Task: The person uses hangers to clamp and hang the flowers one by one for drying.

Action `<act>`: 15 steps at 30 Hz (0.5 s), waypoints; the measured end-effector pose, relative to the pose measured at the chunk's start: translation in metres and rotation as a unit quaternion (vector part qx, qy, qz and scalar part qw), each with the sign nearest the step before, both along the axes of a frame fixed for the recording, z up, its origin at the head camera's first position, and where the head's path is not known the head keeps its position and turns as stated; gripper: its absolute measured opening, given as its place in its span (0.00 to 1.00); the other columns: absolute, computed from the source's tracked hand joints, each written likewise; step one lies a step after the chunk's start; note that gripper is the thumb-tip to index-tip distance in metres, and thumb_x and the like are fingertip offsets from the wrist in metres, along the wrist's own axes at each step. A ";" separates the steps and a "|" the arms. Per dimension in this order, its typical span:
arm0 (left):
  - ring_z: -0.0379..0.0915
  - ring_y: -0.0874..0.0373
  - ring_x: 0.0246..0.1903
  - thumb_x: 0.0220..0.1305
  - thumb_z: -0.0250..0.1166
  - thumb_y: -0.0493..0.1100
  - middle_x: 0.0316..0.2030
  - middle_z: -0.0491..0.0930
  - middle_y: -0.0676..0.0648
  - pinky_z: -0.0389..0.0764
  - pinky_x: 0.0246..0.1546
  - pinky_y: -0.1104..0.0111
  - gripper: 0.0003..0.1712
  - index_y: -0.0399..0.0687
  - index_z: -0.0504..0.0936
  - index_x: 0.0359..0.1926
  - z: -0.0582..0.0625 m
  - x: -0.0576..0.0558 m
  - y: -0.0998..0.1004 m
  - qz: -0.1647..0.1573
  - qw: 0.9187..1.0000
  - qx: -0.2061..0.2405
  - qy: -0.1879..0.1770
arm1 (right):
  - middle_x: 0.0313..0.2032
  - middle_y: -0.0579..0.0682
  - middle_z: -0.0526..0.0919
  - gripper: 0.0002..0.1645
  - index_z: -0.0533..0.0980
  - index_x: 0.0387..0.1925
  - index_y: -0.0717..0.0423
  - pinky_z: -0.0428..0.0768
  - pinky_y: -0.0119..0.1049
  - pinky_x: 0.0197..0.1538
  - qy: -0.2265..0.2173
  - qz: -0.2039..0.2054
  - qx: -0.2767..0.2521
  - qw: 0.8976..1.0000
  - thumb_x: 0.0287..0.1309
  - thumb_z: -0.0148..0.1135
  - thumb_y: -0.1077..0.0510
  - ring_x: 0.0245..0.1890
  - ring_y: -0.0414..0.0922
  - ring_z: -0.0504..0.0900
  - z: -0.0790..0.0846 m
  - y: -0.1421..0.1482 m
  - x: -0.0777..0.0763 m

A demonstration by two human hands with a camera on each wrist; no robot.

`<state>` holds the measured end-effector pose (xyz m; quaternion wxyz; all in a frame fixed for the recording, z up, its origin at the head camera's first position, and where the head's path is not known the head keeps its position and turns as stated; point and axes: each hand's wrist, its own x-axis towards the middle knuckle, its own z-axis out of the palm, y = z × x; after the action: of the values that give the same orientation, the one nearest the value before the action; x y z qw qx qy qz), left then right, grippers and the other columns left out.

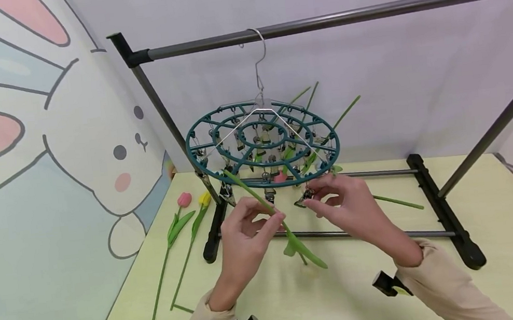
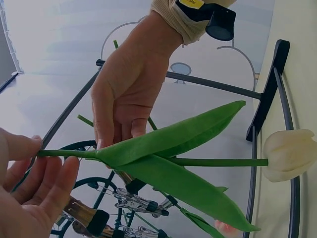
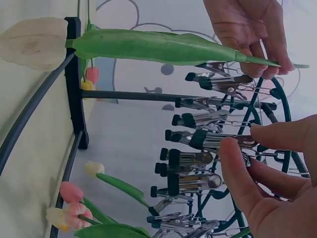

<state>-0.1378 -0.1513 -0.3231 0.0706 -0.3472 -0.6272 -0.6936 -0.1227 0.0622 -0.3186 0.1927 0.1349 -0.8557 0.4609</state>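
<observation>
My left hand pinches the green stem of a white tulip, held with its bloom downward and its leaves spread below my fingers. To the right, my right hand grips a metal clip with dark tips between thumb and fingers. That clip hangs at the near edge of a round green drying hanger, below its outer ring. The stem passes in front of the hanger's near left side, apart from the gripped clip. Several other clips hang from the rings.
The hanger hooks onto a dark rack rail; the rack's right foot stands on the table. Several tulips hang head-down at the hanger's back, a pink one among them. A pink tulip and a yellow tulip lie at left.
</observation>
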 end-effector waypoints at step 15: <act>0.80 0.47 0.31 0.60 0.64 0.30 0.36 0.77 0.39 0.84 0.35 0.58 0.09 0.36 0.73 0.40 0.000 -0.003 0.009 0.015 1.000 -0.003 -0.006 | 0.38 0.52 0.84 0.11 0.80 0.42 0.62 0.82 0.31 0.30 0.027 0.033 -0.025 0.999 0.55 0.65 0.66 0.26 0.37 0.83 0.002 0.010 0.004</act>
<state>-0.1406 -0.1424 -0.3229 0.0767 -0.3338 -0.6350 -0.6924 -0.1188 0.0718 -0.3165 0.2037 0.1709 -0.8336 0.4841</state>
